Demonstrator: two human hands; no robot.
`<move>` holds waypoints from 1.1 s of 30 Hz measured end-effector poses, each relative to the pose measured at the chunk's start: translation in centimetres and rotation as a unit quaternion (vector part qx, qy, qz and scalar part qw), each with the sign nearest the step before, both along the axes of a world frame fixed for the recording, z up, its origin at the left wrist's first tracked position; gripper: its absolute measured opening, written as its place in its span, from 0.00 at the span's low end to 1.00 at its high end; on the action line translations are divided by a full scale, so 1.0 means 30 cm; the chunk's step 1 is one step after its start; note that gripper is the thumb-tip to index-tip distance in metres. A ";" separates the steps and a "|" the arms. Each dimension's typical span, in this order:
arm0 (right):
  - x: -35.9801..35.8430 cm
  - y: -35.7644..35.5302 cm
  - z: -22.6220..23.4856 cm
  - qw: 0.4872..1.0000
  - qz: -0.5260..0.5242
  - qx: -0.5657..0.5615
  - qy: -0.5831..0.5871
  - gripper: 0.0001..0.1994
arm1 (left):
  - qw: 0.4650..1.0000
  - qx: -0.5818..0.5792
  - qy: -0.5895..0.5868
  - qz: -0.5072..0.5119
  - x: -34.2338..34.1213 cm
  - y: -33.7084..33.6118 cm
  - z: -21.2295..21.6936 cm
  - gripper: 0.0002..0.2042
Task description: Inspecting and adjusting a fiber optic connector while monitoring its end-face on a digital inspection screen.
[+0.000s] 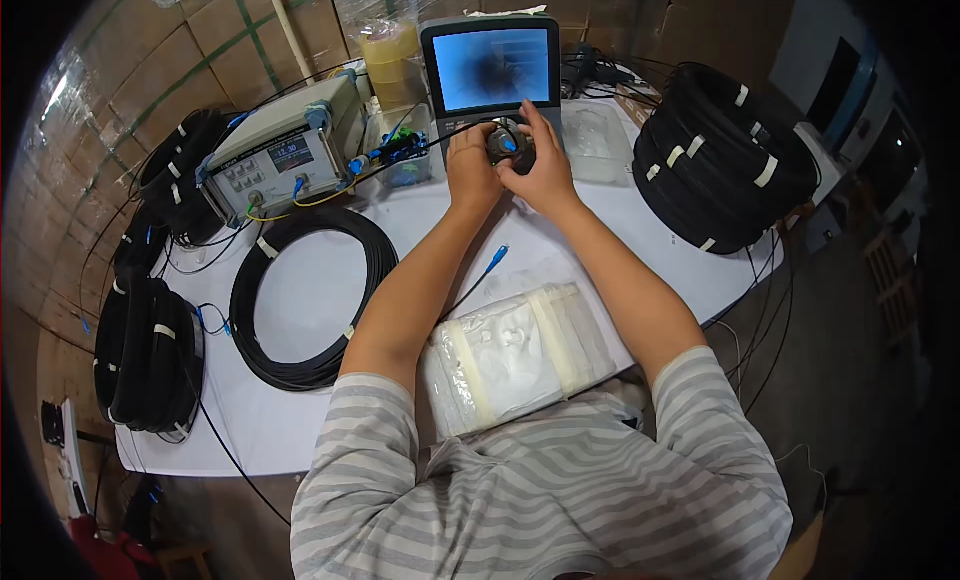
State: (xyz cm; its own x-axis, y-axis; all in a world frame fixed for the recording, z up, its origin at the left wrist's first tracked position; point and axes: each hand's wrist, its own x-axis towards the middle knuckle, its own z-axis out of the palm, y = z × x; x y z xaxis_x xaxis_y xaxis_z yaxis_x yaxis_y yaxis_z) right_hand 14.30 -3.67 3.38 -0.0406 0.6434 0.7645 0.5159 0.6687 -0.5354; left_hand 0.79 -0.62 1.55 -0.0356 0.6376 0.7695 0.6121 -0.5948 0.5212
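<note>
White table [300, 420], both hands [510, 165] seemingly closed around a dark round probe [510, 143] below the screen [492, 68].

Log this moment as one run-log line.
left hand: on round probe | right hand: on probe | screen unit: lit | cable coil: flat on table

The head camera is looking steeply down and forward from above the person's shoulders, sitting close over the white table [300, 420], which is filling the frame's bending middle.
</note>
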 end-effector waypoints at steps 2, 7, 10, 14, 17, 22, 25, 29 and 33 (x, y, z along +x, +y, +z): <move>0.004 0.005 0.010 1.000 0.003 -0.005 -0.007 0.52 | 1.000 -0.002 -0.016 0.007 0.003 0.000 0.000 0.28; 0.015 0.013 0.032 0.999 0.018 -0.021 -0.017 0.53 | 0.999 -0.020 -0.041 0.019 0.013 0.001 0.000 0.28; 0.015 0.012 0.040 0.999 0.028 -0.027 -0.021 0.53 | 0.998 -0.029 -0.049 0.025 0.014 0.000 0.000 0.27; 0.019 0.018 0.043 0.998 0.044 -0.034 -0.025 0.54 | 0.998 -0.028 -0.048 0.025 0.012 0.003 -0.001 0.28; 0.012 0.013 0.013 0.999 0.043 -0.013 -0.015 0.53 | 0.999 -0.019 -0.042 0.000 0.000 -0.007 -0.012 0.31; 0.011 0.024 -0.071 0.997 0.045 -0.023 0.064 0.46 | 1.000 0.004 0.018 0.002 -0.010 -0.012 -0.013 0.33; 0.044 0.071 -0.097 0.974 0.100 -0.079 0.186 0.38 | 0.999 0.026 0.025 -0.003 -0.006 -0.014 -0.008 0.32; 0.058 0.086 -0.107 0.952 0.088 -0.126 0.263 0.19 | 0.999 0.020 0.026 0.005 -0.015 -0.016 -0.013 0.32; 0.052 0.090 -0.107 0.949 0.055 -0.153 0.270 0.14 | 0.999 0.004 0.041 -0.005 -0.014 -0.017 -0.005 0.31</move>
